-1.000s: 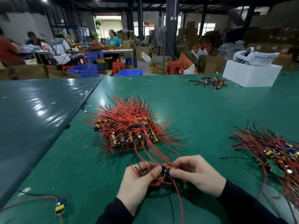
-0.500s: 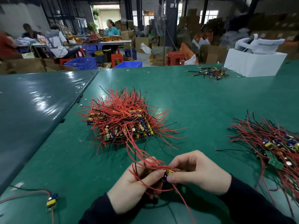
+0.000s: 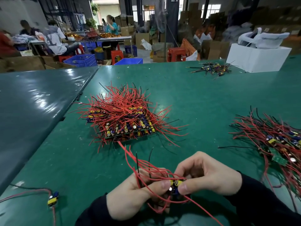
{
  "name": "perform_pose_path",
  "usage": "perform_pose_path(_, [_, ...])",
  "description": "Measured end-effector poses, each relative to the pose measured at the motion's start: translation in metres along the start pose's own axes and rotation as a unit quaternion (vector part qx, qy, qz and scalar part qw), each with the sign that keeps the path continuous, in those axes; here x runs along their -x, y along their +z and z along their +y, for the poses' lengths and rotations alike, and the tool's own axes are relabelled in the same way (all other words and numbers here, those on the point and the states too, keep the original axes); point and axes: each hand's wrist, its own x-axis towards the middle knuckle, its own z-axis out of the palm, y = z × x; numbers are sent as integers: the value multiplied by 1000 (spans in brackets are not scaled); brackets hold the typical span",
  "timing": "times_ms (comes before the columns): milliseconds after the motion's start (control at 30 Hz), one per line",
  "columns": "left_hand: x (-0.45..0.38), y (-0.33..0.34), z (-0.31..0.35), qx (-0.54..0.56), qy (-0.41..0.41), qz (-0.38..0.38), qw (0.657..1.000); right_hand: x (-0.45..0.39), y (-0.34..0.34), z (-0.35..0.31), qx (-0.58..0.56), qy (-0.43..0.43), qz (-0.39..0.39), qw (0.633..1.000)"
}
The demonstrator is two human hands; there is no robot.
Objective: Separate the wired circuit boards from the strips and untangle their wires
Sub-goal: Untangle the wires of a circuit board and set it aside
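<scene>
Low in the view, both hands meet over the green counter (image 3: 203, 101) and pinch one small circuit board (image 3: 175, 186) between them. The left hand (image 3: 130, 198) curls round a loop of red wires (image 3: 146, 168) and presses its thumb to the board's left end; the right hand (image 3: 208, 176) nips the right end between thumb and forefinger. The wires fan up and leftward from the board, and one reaches back to the big stack of board strips (image 3: 127, 121) bristling with red leads, just beyond the hands.

Right of the hands lies a looser pile of wired boards (image 3: 276, 141), cut off by the frame edge. A single board with its leads (image 3: 53, 199) lies alone at lower left. A smaller dark heap (image 3: 213, 69) sits far back beside a white box (image 3: 259, 57), which holds pale plastic wrapping, perhaps a bag; its contents are hard to make out.
</scene>
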Motion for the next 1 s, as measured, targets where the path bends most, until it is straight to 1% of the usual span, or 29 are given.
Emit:
perform_pose_path(100, [1, 2, 0, 22, -6, 16, 1000, -1, 0, 0, -11, -3, -4, 1000])
perform_pose_path(233, [1, 2, -4, 67, -29, 61, 995, -2, 0, 2, -22, -17, 7, 1000])
perform_pose_path(333, [0, 1, -6, 86, -30, 81, 993, -2, -1, 5, -24, -38, 8, 999])
perform_pose_path(367, [0, 0, -5, 92, -18, 65, 994, -2, -1, 6, -29, -49, 7, 998])
perform_pose_path(467, [-2, -2, -3, 98, 52, -43, 993, -3, -4, 9, -61, -94, 15, 994])
perform_pose_path(500, [-2, -2, -4, 108, 61, -57, 991, -4, -5, 8, -66, -97, 21, 993])
perform_pose_path(533, [-4, -3, -4, 116, 66, -48, 990, -4, -6, 9, -58, -103, 40, 992])
perform_pose_path(567, [-6, -3, -5, 120, 63, -18, 991, -5, -8, 10, -46, -109, 57, 991])
perform_pose_path(600, [-9, -2, -5, 121, 51, 34, 991, -5, -8, 10, -30, -115, 78, 990])
perform_pose_path(633, [-12, -3, -5, 119, 35, 109, 986, -6, -8, 10, -12, -123, 106, 987])
perform_pose_path(700, [-17, -6, -6, 126, 12, 268, 955, -10, -8, 10, 7, -160, 191, 969])
perform_pose_path(767, [-20, -13, -6, 153, 31, 374, 914, -11, -13, 10, -2, -189, 283, 940])
perform_pose_path(800, [-19, -18, -5, 165, 48, 407, 897, -10, -17, 8, -7, -195, 317, 928])
perform_pose_path(833, [-18, -22, -3, 176, 63, 433, 882, -8, -23, 6, -3, -180, 344, 922])
perform_pose_path(867, [-16, -25, -1, 184, 76, 453, 869, -6, -30, 6, 12, -148, 364, 920])
perform_pose_path(900, [-14, -28, 0, 184, 88, 466, 861, -4, -36, 6, 59, -103, 388, 914])
perform_pose_path(933, [-12, -29, 1, 177, 98, 470, 859, -2, -42, 9, 139, -54, 403, 903])
perform_pose_path(967, [-11, -28, 1, 165, 104, 462, 865, 1, -47, 12, 233, -1, 403, 885])
perform_pose_path(1000, [-11, -27, 2, 152, 106, 445, 876, 2, -49, 15, 313, 44, 388, 866])
